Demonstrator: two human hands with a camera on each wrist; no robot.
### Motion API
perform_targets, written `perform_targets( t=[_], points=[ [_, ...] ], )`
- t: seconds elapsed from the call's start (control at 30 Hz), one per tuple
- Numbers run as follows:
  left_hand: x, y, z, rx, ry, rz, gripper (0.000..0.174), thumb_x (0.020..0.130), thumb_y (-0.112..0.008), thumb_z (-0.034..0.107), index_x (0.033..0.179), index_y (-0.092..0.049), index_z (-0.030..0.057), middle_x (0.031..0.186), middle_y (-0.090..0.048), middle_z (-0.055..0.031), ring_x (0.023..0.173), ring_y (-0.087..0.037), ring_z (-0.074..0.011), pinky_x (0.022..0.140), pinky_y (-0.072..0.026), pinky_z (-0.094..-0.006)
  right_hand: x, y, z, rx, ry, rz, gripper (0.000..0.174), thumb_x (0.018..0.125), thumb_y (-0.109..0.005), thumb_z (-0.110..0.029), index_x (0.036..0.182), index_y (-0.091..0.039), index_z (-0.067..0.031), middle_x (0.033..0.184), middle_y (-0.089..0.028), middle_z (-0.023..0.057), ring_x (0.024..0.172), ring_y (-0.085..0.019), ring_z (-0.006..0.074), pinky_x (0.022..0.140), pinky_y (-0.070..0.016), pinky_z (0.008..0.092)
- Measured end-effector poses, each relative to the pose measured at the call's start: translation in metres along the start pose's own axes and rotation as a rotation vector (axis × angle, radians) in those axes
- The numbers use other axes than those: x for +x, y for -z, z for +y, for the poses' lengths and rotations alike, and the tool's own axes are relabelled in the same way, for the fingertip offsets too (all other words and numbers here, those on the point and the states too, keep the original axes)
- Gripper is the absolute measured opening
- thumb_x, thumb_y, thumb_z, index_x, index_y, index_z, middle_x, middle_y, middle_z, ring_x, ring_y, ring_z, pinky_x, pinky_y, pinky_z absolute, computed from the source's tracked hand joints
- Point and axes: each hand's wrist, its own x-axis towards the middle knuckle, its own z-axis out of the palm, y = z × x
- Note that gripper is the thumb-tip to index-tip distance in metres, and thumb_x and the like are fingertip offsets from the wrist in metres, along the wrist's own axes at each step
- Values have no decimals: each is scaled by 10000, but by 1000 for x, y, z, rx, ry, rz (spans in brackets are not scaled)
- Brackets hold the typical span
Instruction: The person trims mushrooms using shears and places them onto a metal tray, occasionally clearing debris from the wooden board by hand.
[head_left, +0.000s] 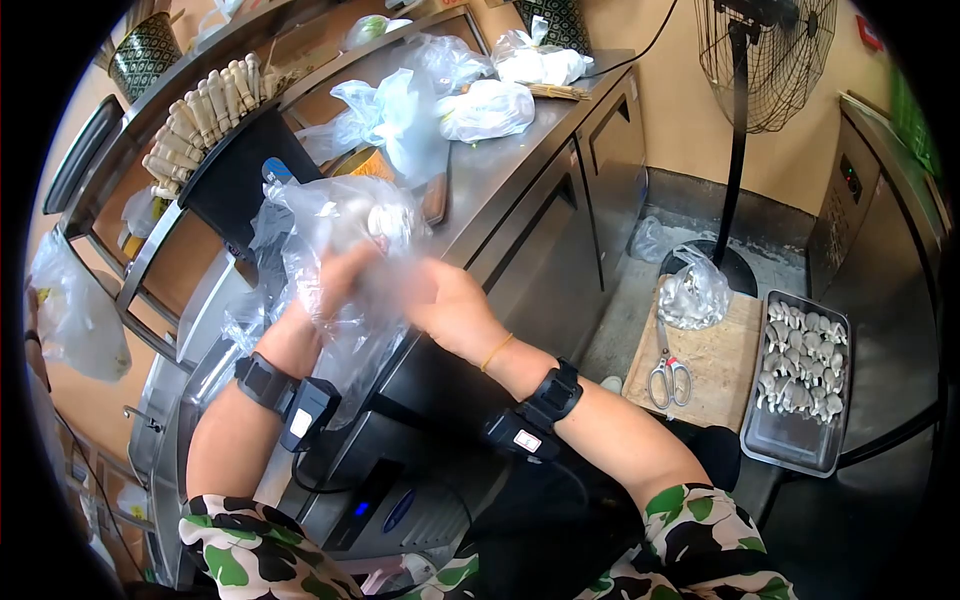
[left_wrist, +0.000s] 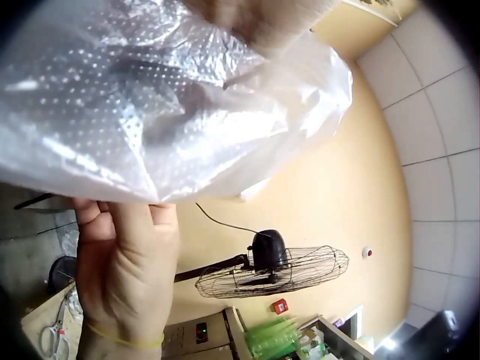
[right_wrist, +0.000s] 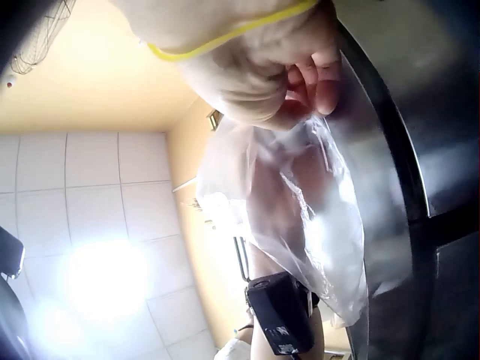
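A clear plastic bag (head_left: 345, 210) hangs between both hands over the counter's near edge, with something whitish showing at its upper part. My left hand (head_left: 342, 275) grips the bag from the left, its fingers partly covered by plastic and blur. From the right, my right hand (head_left: 448, 305) pinches the bag's edge; in the right wrist view the curled fingers of the right hand (right_wrist: 304, 82) meet the plastic bag (right_wrist: 315, 217). Crinkled, dotted plastic (left_wrist: 172, 112) fills the upper left wrist view, below part of the left hand (left_wrist: 262, 19).
Tied white bags (head_left: 487, 110) lie on the steel counter (head_left: 520, 150). A black bin (head_left: 245, 185) of pale sticks stands at left. Lower right are a wooden board (head_left: 708, 365) with scissors (head_left: 670, 380) and a bag, a metal tray (head_left: 790, 445) of grey mushrooms (head_left: 800, 360), and a fan (head_left: 740, 120).
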Motion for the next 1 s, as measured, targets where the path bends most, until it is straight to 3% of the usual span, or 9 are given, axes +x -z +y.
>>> perform_targets(
  t=[0.13,0.23,0.33,0.47,0.6,0.73,0.77,0.87,1.0],
  points=[
    [-4,1,4,-10,31,27,486,781,-642,132,1206,-429,32,1035,-556,-83,833,-604,-171,659,-515,-257,-2,8,-5,-163,71,5,129,675,-613,-87,729,-521,-16,654,-571,87,625,-575,214,593,-454,329],
    [-5,1,2,-38,19,24,499,771,-651,139,1206,-433,27,1044,-555,-87,860,-598,-170,687,-509,-261,0,13,-31,-195,84,118,175,682,-631,-116,776,-520,-19,683,-570,95,639,-570,202,605,-459,315],
    [1,9,-13,66,14,48,503,762,-665,156,1199,-449,33,1049,-557,-78,898,-583,-160,741,-483,-260,13,14,-43,-90,109,141,225,686,-651,-145,814,-513,-20,695,-562,95,633,-558,186,613,-462,298],
    [-9,-4,-1,3,-80,28,484,756,-675,169,1180,-476,49,1049,-567,-52,938,-561,-138,813,-438,-264,23,17,-49,-194,188,123,179,721,-635,-129,709,-508,-3,680,-546,80,589,-511,151,553,-427,295],
    [-8,12,-12,-87,-33,39,506,784,-653,152,1246,-466,61,1119,-554,-55,977,-555,-156,833,-468,-297,23,19,-39,-18,109,191,159,746,-592,-107,675,-496,-2,634,-530,60,545,-479,109,517,-395,286],
    [-12,20,-15,-190,44,7,488,783,-646,142,1232,-475,62,1101,-562,-56,966,-562,-165,837,-470,-302,12,12,-26,263,33,196,127,829,-545,-93,739,-480,-30,637,-531,9,557,-508,77,501,-420,249],
    [-11,26,-21,-229,25,-13,484,781,-646,139,1228,-478,59,1092,-565,-55,965,-563,-166,836,-470,-301,7,10,-22,332,-38,75,96,861,-511,-82,788,-459,-47,674,-539,12,568,-527,72,491,-431,223],
    [-9,41,-30,-255,55,-56,472,774,-655,138,1207,-489,49,1052,-578,-51,945,-571,-164,830,-474,-306,0,7,-30,327,-117,-27,69,865,-500,-78,826,-449,-53,712,-549,19,563,-527,71,484,-429,211],
    [-27,42,-6,-369,119,-28,469,774,-670,172,1190,-493,50,1043,-582,-64,927,-582,-169,801,-492,-323,5,11,-31,336,-12,105,59,875,-501,-87,864,-452,-57,750,-550,27,596,-536,74,512,-435,205]
  ],
)
